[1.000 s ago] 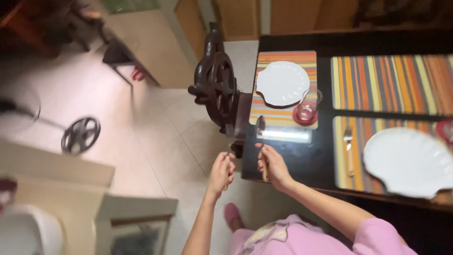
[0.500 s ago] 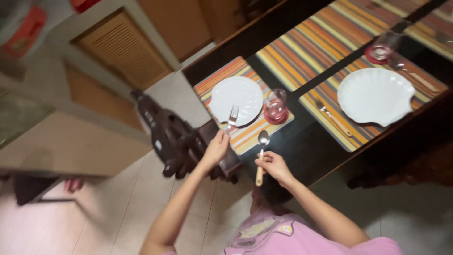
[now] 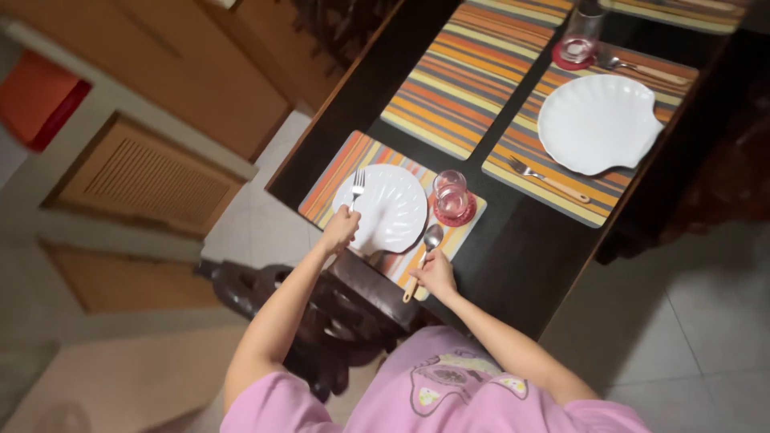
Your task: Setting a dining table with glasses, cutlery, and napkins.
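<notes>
left hand (image 3: 338, 232): closed around fork (image 3: 357, 187) handle, tines lay on left edge of near shell-shaped white plate (image 3: 389, 210)
right hand (image 3: 435, 274): gripped wooden-handled spoon (image 3: 425, 255), bowl pointed at glass
spoon: on striped placemat (image 3: 343, 164), right of plate
glass (image 3: 451, 195): on red coaster, just beside plate
chair (image 3: 337, 309): dark carved, pushed up to black table (image 3: 529, 248)
far setting: second shell plate (image 3: 597, 122), fork beside it

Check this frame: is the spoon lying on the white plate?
No. The spoon lies on the striped placemat beside the plate, under the right hand.
</notes>
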